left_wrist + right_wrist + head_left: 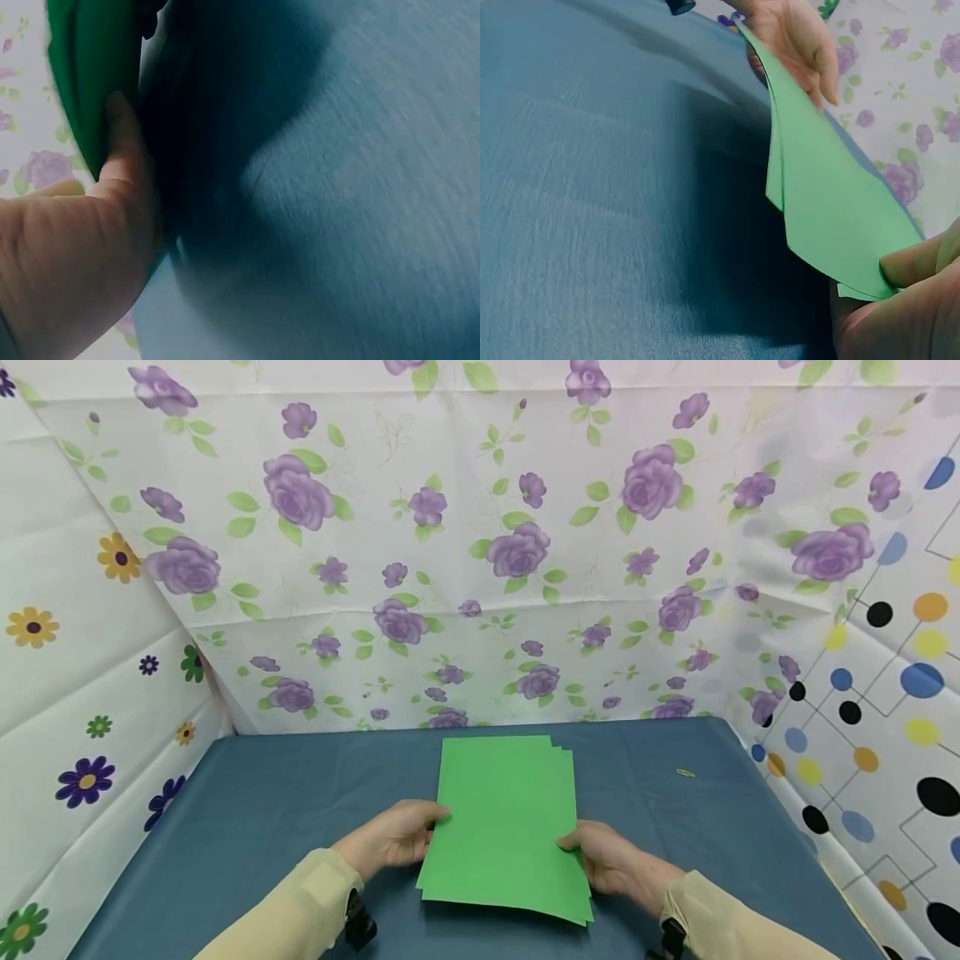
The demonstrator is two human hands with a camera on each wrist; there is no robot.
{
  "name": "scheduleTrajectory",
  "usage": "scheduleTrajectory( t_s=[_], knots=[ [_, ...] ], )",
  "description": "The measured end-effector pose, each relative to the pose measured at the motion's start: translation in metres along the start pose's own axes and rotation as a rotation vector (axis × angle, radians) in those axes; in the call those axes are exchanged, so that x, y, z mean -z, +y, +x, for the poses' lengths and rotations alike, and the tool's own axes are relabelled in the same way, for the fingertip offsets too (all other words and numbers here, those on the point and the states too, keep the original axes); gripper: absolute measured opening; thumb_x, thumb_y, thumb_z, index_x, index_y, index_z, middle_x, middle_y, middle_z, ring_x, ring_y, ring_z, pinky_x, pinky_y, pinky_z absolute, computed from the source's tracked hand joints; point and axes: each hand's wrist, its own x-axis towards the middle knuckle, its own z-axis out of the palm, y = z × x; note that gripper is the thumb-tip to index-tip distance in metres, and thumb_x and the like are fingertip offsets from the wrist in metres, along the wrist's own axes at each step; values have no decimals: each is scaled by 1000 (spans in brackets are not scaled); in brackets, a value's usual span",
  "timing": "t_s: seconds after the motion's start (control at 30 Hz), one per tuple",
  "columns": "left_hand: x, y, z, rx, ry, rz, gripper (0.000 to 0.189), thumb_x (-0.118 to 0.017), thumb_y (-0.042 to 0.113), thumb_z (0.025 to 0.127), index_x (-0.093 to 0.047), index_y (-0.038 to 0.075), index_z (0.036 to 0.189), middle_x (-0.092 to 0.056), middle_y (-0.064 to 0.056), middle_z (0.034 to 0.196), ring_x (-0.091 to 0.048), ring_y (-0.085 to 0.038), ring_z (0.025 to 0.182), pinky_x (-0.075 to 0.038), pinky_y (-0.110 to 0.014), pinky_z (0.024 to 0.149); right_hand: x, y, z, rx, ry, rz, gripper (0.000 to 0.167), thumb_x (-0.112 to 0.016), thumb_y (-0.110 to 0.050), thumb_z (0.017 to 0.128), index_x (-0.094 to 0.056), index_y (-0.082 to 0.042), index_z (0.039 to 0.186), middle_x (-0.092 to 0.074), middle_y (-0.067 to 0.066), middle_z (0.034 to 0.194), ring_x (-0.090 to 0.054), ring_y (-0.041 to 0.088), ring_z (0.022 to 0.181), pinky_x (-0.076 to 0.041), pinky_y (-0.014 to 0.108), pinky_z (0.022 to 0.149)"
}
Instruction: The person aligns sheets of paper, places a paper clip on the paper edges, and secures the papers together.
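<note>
Several sheets of green paper (pixel 506 827), slightly out of line with one another, are held above the blue tablecloth. My left hand (pixel 401 833) grips their left edge, thumb on top and fingers underneath. On the opposite edge my right hand (pixel 611 856) pinches the sheets, its thumb lying over the top face. The right wrist view shows the stack of green paper (pixel 825 195) tilted, its layers fanned a little at the near corners. In the left wrist view the left hand (pixel 82 232) touches the underside of the green paper (pixel 94 75).
A small yellow rubber band (pixel 686 772) lies on the blue tablecloth (pixel 315 785) at the back right. Patterned sheets hang behind and on both sides: a purple-flowered curtain (pixel 450 543) at the back, a dotted one (pixel 862 710) on the right.
</note>
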Motion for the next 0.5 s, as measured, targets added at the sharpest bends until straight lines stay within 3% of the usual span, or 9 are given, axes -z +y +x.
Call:
scheduleTrajectory(
  t_s=[0.1, 0.3, 0.5],
  knots=[
    [0, -1, 1, -25, 11, 39, 46, -40, 0, 109, -25, -15, 150, -62, -24, 122, -73, -25, 96, -61, -41, 88, -3, 0, 2, 13, 15, -47, 53, -47, 2, 104, -25, 10, 152, -66, 19, 117, -72, 28, 98, -58, 50, 93],
    [-3, -5, 0, -70, 38, 145, 47, -40, -2, 109, -24, -13, 152, -61, -26, 123, -72, -29, 101, -60, -44, 89, 1, -3, 8, 71, 66, -133, 45, -49, -3, 104, -38, 12, 144, -70, 17, 108, -73, 25, 90, -61, 46, 85],
    [-5, -8, -2, -104, 17, 187, 45, -41, 0, 109, -29, -13, 151, -65, -22, 120, -72, -27, 100, -61, -44, 87, 7, -11, 18, 155, 65, -130, 49, -45, -7, 107, -33, 9, 152, -70, 15, 110, -72, 23, 91, -61, 44, 83]
  ],
)
